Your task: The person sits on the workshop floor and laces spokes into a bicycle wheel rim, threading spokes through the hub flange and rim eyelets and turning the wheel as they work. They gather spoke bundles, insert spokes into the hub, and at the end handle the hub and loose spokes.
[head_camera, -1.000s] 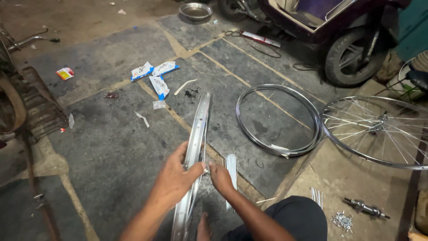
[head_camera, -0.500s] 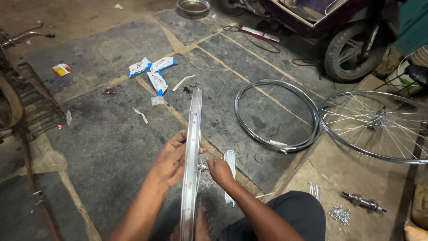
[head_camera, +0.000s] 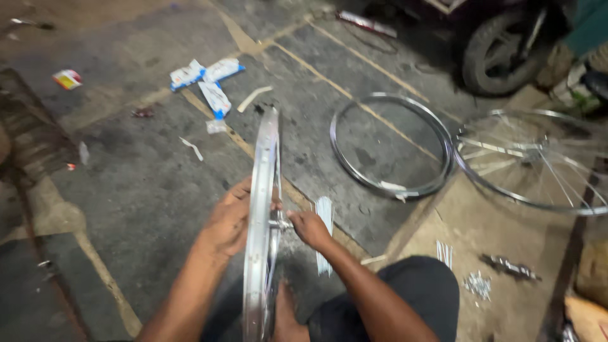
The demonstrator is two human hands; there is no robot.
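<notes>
Head view: both hands steady an upright, shiny metal rim (head_camera: 261, 209).

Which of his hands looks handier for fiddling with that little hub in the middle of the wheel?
Probably the right hand: its fingers already touch the hub inside the upright rim. The left hand is spread on the rim's outer side, steadying it.
</notes>
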